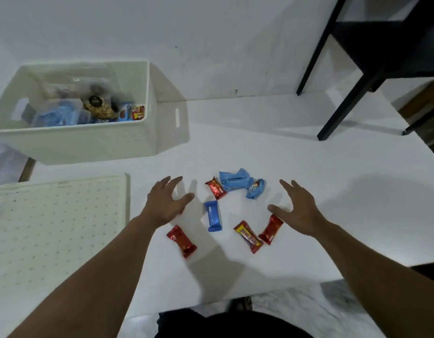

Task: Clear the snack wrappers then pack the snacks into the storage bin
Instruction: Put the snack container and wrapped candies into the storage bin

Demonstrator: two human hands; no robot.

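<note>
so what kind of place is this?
Probably a home room, not a lab: a white table against a plain wall, a black chair standing on it, and a white storage bin of snacks.

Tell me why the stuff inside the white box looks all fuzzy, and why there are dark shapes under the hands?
In the head view, the storage bin sits near the edge of the wide lens, so the snacks inside look smeared and its walls bend outward. The dark shapes are shadows: light from above falls past the left hand and right hand onto the white table.
</note>
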